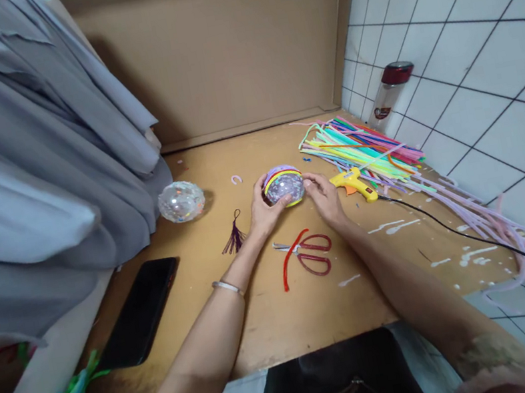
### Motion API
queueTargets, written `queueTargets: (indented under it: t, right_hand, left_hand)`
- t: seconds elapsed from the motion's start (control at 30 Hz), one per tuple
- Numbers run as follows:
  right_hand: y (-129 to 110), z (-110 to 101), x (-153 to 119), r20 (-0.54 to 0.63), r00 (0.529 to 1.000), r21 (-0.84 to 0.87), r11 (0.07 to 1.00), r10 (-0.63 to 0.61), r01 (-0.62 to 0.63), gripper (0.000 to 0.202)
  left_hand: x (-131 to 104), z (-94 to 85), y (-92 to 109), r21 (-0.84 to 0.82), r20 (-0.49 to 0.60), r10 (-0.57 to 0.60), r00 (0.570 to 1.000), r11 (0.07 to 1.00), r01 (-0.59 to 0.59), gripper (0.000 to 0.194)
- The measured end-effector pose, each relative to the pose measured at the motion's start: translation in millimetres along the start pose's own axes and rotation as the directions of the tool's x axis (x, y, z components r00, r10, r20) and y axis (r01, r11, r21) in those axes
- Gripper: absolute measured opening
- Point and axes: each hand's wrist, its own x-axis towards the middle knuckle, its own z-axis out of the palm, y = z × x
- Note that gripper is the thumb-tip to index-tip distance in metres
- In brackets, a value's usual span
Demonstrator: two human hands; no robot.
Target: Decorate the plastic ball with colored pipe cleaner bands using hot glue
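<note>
A clear round ball (pixel 284 187) with purple, red and yellow strips round its upper part sits at the middle of the table. My left hand (pixel 266 208) is wrapped round its left side, the thumb across the lower front. At the ball's right edge, my right hand (pixel 322 194) has its fingers drawn together against it; whether they pinch something small is hidden. Nearer to me lie red-handled scissors (pixel 314 252) with a red pipe cleaner (pixel 290 262) across the blades. A dark purple tassel (pixel 233 235) rests left of my left wrist.
A second clear ball (pixel 181 202) stands at the left. A yellow glue gun (pixel 356 185) with a black cord lies right, before many coloured pipe cleaners (pixel 360 149). A bottle (pixel 389 95) stands by the tiled wall. A black phone (pixel 137 313) lies front left, beside a grey curtain (pixel 29 143).
</note>
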Motion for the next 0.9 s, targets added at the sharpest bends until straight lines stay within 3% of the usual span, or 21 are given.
queueTargets:
  t: [0.3, 0.6, 0.9]
  right_hand:
    - [-9.9, -5.3, 1.2, -0.006, 0.998, -0.137, 0.989, -0.062, 0.06, 0.04]
    - [-6.1, -8.5, 3.3, -0.052, 0.997, -0.138, 0.989, -0.053, 0.045, 0.039]
    - [-11.7, -10.2, 1.8, -0.12, 0.991, -0.14, 0.989, -0.058, 0.041, 0.022]
  left_hand:
    - [-5.0, -2.8, 15.6, -0.067, 0.002, -0.075, 0.997, 0.995, 0.075, 0.094]
    - [-5.4, -2.5, 17.8, -0.133, -0.008, -0.101, 0.995, 0.986, 0.099, 0.092]
    - [-7.5, -2.5, 20.8, -0.141, -0.006, -0.126, 0.992, 0.982, 0.124, 0.096]
